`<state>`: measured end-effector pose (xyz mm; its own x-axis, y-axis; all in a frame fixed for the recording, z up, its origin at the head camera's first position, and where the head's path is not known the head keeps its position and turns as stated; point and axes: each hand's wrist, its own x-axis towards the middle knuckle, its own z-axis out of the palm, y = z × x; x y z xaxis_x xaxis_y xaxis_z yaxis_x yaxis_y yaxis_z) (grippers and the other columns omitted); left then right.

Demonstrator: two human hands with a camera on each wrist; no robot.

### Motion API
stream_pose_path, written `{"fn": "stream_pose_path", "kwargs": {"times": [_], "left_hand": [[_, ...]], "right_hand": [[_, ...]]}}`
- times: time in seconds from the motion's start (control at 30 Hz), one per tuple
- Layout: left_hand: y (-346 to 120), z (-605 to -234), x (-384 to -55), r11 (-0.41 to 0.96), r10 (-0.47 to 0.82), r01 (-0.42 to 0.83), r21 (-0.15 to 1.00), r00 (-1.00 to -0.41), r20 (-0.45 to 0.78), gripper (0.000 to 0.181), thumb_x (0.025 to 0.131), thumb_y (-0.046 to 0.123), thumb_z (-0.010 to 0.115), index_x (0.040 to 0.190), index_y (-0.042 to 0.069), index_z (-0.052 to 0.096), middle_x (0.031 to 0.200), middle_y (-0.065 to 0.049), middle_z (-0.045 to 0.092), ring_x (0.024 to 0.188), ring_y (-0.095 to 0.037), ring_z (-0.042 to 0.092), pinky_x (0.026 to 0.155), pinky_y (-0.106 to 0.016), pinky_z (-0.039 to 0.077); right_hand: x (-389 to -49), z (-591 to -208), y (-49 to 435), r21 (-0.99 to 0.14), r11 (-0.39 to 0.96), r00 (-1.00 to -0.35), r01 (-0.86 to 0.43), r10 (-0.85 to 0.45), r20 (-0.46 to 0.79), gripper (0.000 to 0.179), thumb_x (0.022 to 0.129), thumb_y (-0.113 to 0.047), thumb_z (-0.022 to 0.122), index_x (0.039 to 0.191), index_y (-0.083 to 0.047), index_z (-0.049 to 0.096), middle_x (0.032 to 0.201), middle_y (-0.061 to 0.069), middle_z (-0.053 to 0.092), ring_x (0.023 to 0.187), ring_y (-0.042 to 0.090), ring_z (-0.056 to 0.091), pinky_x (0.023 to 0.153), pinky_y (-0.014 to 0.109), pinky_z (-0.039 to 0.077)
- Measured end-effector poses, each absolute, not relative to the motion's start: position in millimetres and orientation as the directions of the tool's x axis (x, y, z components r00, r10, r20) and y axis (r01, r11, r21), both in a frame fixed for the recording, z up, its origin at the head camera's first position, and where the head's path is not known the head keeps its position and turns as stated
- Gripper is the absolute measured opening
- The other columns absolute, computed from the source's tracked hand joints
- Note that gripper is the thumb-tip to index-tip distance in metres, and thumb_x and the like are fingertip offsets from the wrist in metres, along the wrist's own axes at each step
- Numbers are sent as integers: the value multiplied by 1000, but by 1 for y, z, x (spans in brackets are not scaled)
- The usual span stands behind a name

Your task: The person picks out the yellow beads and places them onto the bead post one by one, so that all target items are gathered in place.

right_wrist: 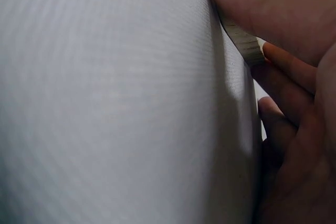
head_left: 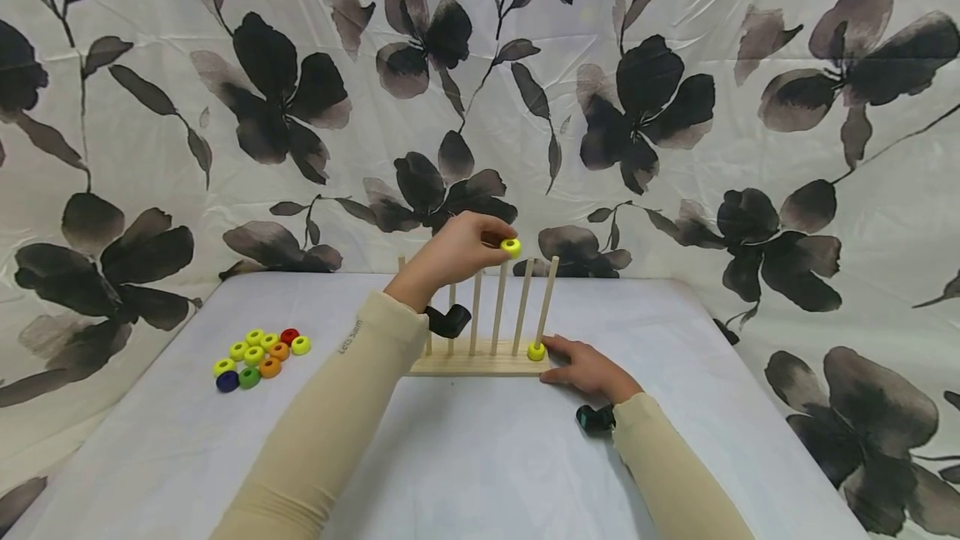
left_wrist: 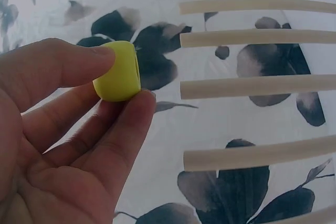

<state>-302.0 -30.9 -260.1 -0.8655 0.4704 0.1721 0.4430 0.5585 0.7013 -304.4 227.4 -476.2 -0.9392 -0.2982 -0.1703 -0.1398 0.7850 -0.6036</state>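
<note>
In the head view, the left hand [head_left: 459,250] pinched a yellow bead [head_left: 511,248] near the tops of the pegs [head_left: 498,307] on a wooden base [head_left: 480,366]; another yellow bead [head_left: 536,352] sat at the foot of the rightmost peg [head_left: 546,302], and loose coloured beads [head_left: 253,353] lay grouped at left on the white surface [head_left: 487,457]. The step seemed best done by lining the held bead's hole up with a peg before lowering it, the base kept steady. The left arm reached far and rightward; the right hand [head_left: 588,369] rested low. In the left wrist view, the left grip held the bead between thumb and fingertips, apart from the peg tips. In the right wrist view, the right grip clasped the base's end between thumb and fingers.
</note>
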Motion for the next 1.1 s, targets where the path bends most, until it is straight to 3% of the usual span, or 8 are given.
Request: {"fn": "stream_pose_path", "kwargs": {"times": [1.1], "left_hand": [[20,-263,-321,585,532,514,627,-827,182,32,92,14,65,124,8,66,115,-6,68,103,-16,64,89,-29,54]], "right_hand": [[-302,-471,228,-606,786,-936,-121,-293,-194,75,83,-43,73,148,-27,41,159,8,29,148,33,23,118,57,22]]}}
